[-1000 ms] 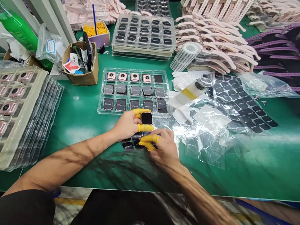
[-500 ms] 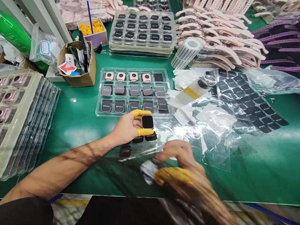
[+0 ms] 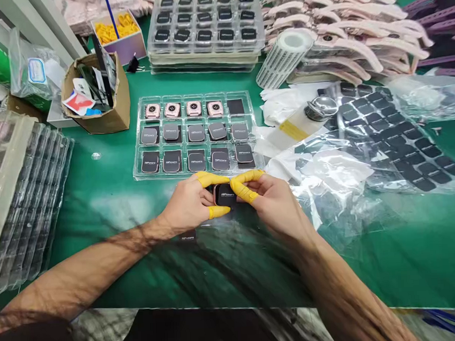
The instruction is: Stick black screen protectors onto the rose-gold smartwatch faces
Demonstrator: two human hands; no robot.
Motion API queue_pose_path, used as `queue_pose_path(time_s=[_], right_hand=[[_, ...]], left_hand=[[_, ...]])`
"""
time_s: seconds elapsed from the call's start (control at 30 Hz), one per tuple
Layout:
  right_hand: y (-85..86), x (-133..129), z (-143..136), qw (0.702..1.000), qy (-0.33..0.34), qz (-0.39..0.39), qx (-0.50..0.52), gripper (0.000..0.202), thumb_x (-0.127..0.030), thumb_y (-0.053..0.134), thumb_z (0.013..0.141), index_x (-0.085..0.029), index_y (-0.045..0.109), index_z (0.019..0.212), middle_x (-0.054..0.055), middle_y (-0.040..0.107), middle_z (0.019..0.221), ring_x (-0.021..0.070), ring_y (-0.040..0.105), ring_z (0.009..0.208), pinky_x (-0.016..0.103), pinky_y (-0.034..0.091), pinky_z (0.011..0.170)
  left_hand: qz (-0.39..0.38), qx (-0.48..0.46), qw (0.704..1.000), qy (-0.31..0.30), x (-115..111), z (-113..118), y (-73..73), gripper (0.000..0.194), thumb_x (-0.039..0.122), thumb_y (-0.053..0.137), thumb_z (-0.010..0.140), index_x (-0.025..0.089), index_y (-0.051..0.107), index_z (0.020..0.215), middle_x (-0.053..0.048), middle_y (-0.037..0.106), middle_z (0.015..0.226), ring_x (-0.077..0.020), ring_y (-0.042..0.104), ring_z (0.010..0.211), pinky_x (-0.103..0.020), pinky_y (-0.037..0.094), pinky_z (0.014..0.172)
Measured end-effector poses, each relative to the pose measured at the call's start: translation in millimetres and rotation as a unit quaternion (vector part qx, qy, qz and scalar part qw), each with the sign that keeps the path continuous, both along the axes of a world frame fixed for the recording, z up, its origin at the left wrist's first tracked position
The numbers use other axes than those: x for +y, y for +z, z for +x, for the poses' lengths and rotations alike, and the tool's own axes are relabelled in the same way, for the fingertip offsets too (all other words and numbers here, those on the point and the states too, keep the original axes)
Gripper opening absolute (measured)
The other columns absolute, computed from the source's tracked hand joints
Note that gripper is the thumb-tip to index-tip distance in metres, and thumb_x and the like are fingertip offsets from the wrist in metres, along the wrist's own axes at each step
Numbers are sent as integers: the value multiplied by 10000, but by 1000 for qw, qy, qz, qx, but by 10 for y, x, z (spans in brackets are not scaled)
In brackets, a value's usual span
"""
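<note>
My left hand point(image 3: 193, 199), with yellow finger cots, grips a watch body point(image 3: 215, 195) by its edges. Over the watch face lies a black film with white lettering point(image 3: 227, 194). The thumb and forefinger of my right hand point(image 3: 269, 191), also in yellow cots, pinch the film's upper right corner. Just beyond my hands is a clear tray point(image 3: 136, 167); its back row has pink watch bodies point(image 3: 193, 108) and a black square, and the two nearer rows have watches covered with black films point(image 3: 197, 161). One loose black film point(image 3: 187, 236) lies below my left hand.
A stack of trays point(image 3: 36, 199) stands at left, near a cardboard box point(image 3: 115, 110) of small items. Further back are a box of yellow cots point(image 3: 131, 49) and more trays point(image 3: 203, 61). At right are a bottle point(image 3: 293, 130), film sheets point(image 3: 392, 133), crumpled plastic point(image 3: 337, 176) and pink straps point(image 3: 343, 50).
My right hand has come up from the lower right to the watch in my left hand. The bare dark watch face now has a lettered black film over it. The view has shifted slightly.
</note>
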State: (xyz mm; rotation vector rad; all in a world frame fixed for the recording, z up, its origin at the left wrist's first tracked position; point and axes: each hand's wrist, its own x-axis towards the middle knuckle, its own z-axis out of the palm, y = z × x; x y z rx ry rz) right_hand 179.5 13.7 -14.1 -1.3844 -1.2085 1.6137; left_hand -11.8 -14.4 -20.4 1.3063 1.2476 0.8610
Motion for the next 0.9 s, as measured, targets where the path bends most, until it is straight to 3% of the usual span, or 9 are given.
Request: queue_pose_path(time_s=[0.53,0.73,0.9], right_hand=[[86,10,-48,998,-17,-64,-19,507,-579,978,515,-212,749,778,20,743,763,178,672,745,305,566,706],[40,-12,-74,998,-24,-51,-28,508,-596,959,535,-218,737,791,14,731,763,170,663,730,297,557,678],[9,-53,-75,999,-34,-21,-36,459,-547,899,644,-235,714,926,12,736,886,159,690,733,293,580,664]], left_hand=[[-30,34,999,-2,2,43,67,529,153,890,647,193,757,1157,-15,761,903,-160,750,662,-284,645,680],[-19,31,999,-3,2,35,31,533,150,899,646,183,752,1157,-17,746,929,-141,723,642,-285,642,686],[-9,31,999,-11,-6,14,15,528,202,913,653,199,754,1157,-25,738,956,-136,697,643,-299,643,685]])
